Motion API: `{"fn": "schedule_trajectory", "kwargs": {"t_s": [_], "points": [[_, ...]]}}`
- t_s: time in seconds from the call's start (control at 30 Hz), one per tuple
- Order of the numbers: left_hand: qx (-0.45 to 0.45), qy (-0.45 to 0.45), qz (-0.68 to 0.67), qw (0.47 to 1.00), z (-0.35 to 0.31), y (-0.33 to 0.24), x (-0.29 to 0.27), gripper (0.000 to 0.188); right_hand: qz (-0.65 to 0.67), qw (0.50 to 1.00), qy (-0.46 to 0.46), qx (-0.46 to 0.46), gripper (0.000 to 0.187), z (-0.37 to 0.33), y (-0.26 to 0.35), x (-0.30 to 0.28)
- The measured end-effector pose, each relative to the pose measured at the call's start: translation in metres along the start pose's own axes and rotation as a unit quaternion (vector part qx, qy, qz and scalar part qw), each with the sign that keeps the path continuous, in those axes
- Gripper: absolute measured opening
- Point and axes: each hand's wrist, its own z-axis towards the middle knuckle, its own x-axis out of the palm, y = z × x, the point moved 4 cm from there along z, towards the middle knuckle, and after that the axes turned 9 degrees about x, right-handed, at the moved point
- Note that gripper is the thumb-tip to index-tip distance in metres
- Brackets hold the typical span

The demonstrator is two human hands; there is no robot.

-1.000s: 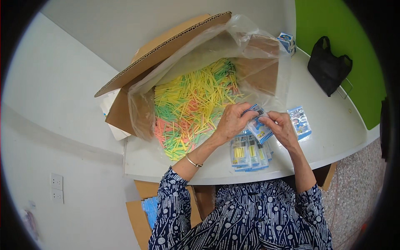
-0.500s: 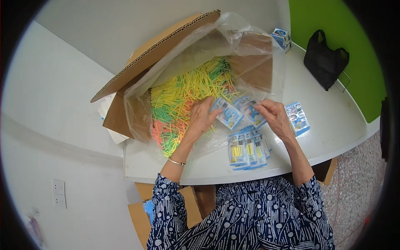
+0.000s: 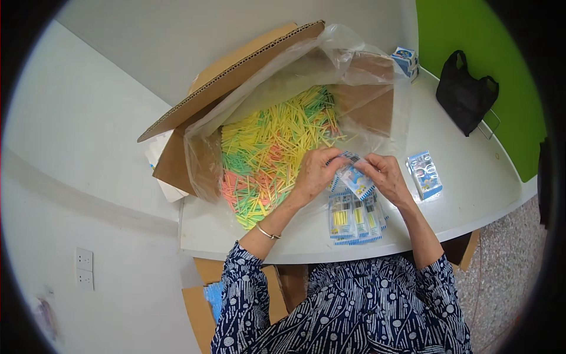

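Note:
Between my two hands is a small blue-and-white printed plastic packet (image 3: 357, 182), pinched near its upper edge. My left hand (image 3: 317, 175) grips it from the left with thumb and fingers closed. From the other side my right hand (image 3: 386, 177) pinches its upper right. Whether one or two packets are held, I cannot tell. Just below lies a fanned pile of similar packets (image 3: 356, 221) with yellow sticks showing through their windows. Left of my hands, short yellow, green and pink sticks (image 3: 265, 150) fill a box lined with a clear plastic bag (image 3: 200, 150).
The cardboard box (image 3: 236, 74) has its flap raised. Another stack of packets (image 3: 424, 174) lies on the white table (image 3: 466, 197) to the right. Small blue-and-white boxes (image 3: 405, 61) and a black bag (image 3: 467, 97) sit farther back. Open cartons (image 3: 274, 295) stand below the table edge.
My hands have come together. The two packets that were spread apart now overlap or show as one between them. My left hand has moved right, away from the sticks.

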Motion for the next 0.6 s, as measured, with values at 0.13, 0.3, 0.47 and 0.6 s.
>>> {"fn": "schedule_trajectory", "kwargs": {"t_s": [0.13, 0.3, 0.47, 0.6], "points": [[0.049, 0.014, 0.073, 0.996, -0.002, -0.001, -0.002, 0.017, -0.043, 0.999, 0.013, -0.005, 0.027, -0.002, 0.004, 0.004], [-0.031, 0.077, -0.037, 0.996, 0.0, 0.015, -0.009, 0.02, -0.084, 0.994, -0.004, -0.064, 0.028, -0.001, 0.001, 0.008], [0.107, -0.067, 0.17, 0.977, 0.02, 0.06, -0.068, 0.017, -0.089, 0.993, -0.051, -0.064, 0.03, -0.009, 0.001, -0.014], [0.099, -0.086, 0.574, 0.808, 0.012, 0.119, -0.153, 0.013, -0.024, 0.998, -0.054, -0.01, 0.031, -0.015, -0.006, -0.03]]}}
